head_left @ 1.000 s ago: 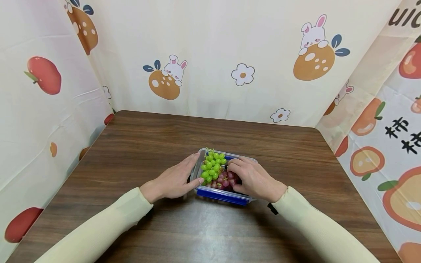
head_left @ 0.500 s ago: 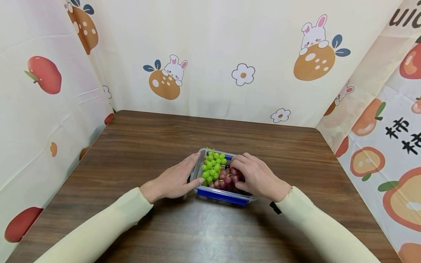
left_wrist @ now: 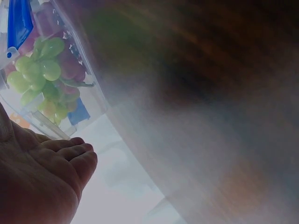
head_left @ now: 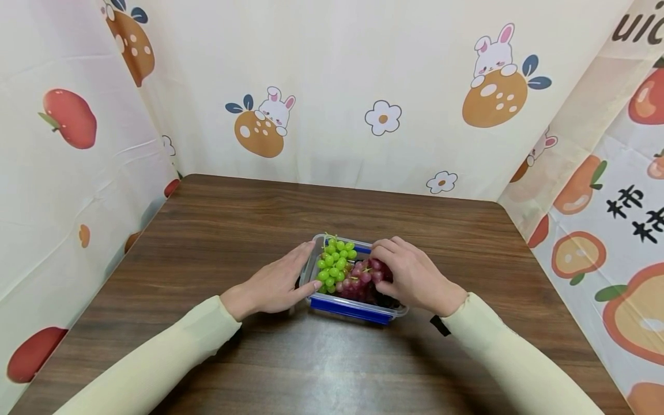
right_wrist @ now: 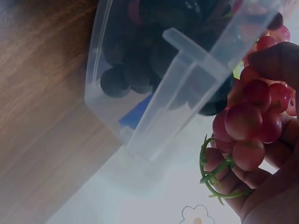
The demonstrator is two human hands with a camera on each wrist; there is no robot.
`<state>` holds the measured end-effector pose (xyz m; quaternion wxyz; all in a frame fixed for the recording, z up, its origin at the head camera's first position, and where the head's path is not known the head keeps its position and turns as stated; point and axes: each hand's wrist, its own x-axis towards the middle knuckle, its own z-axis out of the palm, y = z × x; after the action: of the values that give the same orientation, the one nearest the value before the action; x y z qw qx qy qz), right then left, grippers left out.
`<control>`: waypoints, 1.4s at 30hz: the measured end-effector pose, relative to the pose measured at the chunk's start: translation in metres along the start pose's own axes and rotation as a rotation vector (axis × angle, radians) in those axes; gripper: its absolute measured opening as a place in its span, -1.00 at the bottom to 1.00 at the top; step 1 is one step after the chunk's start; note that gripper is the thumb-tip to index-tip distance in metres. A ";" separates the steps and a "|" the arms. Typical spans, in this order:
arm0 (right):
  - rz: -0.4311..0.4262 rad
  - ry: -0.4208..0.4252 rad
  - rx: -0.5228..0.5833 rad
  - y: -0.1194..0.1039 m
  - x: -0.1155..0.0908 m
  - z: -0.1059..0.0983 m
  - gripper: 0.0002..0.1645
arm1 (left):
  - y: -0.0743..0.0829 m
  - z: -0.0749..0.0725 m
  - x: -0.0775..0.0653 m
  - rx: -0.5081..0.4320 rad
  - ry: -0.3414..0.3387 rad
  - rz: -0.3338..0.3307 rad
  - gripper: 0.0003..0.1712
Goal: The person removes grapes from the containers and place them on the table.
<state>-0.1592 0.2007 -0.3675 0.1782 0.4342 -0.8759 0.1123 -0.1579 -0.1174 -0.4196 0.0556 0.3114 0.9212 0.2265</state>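
A clear plastic food container point(head_left: 354, 301) with blue clips holds green grapes point(head_left: 332, 268) at its left. My right hand point(head_left: 412, 276) grips a bunch of red grapes point(head_left: 365, 274), thumb and fingers curled round it. In the right wrist view, the bunch point(right_wrist: 245, 122) is at the container's rim, its green stem hanging free. Dark grapes point(right_wrist: 135, 70) show through the container wall beneath. My left hand point(head_left: 277, 282) lies with straight fingers along the container's left side, thumb over the near rim. The left wrist view shows that hand point(left_wrist: 51, 168) beside the wall.
The container stands on a brown wood-grain table point(head_left: 249, 219). Behind and at both sides hangs a pale curtain point(head_left: 332, 115) printed with fruit and rabbits. A black strap point(head_left: 440, 325) shows at the right wrist.
My right hand has moved right and slightly upward with the red grapes, uncovering more of the bunch and some dark grapes. My left hand has stayed in place.
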 end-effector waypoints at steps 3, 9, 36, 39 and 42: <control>-0.001 0.009 0.002 0.002 -0.001 -0.002 -0.68 | 0.000 0.000 0.000 0.001 0.004 0.002 0.04; 0.013 0.022 0.005 0.003 -0.001 -0.005 -0.70 | 0.000 0.000 0.000 0.000 0.009 0.005 0.04; 0.154 0.073 0.002 0.013 -0.007 -0.015 -0.66 | 0.001 0.000 0.000 -0.003 0.008 0.007 0.03; 0.171 0.079 -0.009 0.014 -0.007 -0.015 -0.66 | 0.000 0.000 0.000 -0.004 0.004 0.005 0.03; 0.185 0.096 -0.023 0.015 -0.008 -0.016 -0.65 | 0.000 0.000 0.000 -0.005 0.001 0.003 0.04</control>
<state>-0.1638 0.2208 -0.3568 0.2140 0.3435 -0.9038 0.1389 -0.1580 -0.1176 -0.4198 0.0554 0.3123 0.9203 0.2289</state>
